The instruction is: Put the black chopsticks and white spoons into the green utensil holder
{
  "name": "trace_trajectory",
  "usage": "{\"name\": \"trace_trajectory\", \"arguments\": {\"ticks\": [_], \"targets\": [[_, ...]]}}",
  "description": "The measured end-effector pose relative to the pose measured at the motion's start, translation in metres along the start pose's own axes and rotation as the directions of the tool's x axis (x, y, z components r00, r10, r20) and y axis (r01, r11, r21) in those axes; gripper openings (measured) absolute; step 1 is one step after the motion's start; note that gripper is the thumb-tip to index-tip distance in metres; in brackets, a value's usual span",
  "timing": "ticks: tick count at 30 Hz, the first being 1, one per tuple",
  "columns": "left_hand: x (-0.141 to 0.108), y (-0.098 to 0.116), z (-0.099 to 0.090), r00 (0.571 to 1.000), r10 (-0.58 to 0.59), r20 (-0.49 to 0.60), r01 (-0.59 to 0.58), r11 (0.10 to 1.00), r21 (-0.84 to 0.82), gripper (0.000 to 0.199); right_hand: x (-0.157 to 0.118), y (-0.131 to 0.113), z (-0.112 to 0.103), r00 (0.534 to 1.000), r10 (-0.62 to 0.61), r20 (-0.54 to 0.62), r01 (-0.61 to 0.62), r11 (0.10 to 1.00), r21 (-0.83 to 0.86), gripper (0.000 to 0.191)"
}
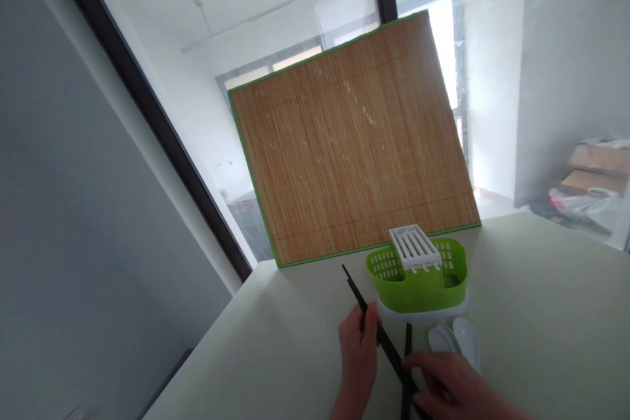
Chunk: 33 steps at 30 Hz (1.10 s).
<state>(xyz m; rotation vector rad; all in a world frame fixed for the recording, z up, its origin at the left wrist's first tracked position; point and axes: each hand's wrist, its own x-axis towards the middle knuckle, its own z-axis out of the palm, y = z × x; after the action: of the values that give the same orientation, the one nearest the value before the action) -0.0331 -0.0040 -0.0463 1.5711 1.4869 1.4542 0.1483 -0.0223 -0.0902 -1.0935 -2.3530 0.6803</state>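
My left hand (pixel 358 336) is closed around a pair of black chopsticks (pixel 390 349), which slant from upper left to lower right with their tips slightly uneven. At their lower end the fingers of my right hand (pixel 455 380) are closed on the same chopsticks. More black chopsticks (pixel 408 336) lie on the table beneath, partly covered by the held pair. Several white spoons (pixel 466 340) rest just beyond my right hand, their lower parts hidden by it. Behind both hands stands a green utensil basket (pixel 418 295) on a white base (pixel 424 316), with a white slatted piece (pixel 415 248) across its top.
A pale table (pixel 295 341) carries everything. At its back edge a bamboo mat (pixel 349 144) with green edging stands upright against a glass panel (pixel 162 26). Through the glass on the right, cardboard boxes (pixel 598 161) and plastic bags (pixel 590 203) are visible.
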Motion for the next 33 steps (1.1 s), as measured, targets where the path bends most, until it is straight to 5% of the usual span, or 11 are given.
{"name": "trace_trajectory", "arguments": {"ticks": [4, 7, 10, 16, 23, 33], "targets": [[0.000, 0.031, -0.002, 0.966, 0.259, -0.011, -0.256, 0.960, 0.115, 0.040, 0.000, 0.003, 0.010, 1.000, -0.030, -0.007, 0.030, 1.000, 0.010, 0.032], [0.001, 0.038, 0.008, 0.887, 0.459, 0.051, -0.458, 0.860, 0.226, 0.036, 0.003, 0.014, 0.016, 0.997, -0.030, -0.077, 0.029, 1.000, -0.010, 0.016], [0.002, 0.035, 0.021, 0.822, 0.560, 0.103, -0.565, 0.780, 0.269, 0.033, 0.007, 0.024, 0.015, 0.989, -0.020, -0.150, 0.011, 0.998, -0.066, 0.020], [0.001, 0.016, 0.034, 0.873, 0.450, 0.189, -0.486, 0.839, 0.246, 0.034, 0.006, 0.028, 0.014, 0.984, 0.003, -0.176, -0.041, 0.977, -0.210, 0.011], [-0.008, 0.000, 0.035, 0.904, 0.311, 0.293, -0.378, 0.903, 0.206, 0.028, 0.006, 0.026, 0.009, 0.988, -0.003, -0.154, -0.012, 0.995, -0.098, 0.011], [-0.004, 0.029, 0.014, 0.921, 0.330, 0.208, -0.347, 0.936, 0.054, 0.018, 0.007, 0.032, 0.017, 0.990, -0.033, -0.139, 0.016, 0.993, -0.116, 0.022]]}}
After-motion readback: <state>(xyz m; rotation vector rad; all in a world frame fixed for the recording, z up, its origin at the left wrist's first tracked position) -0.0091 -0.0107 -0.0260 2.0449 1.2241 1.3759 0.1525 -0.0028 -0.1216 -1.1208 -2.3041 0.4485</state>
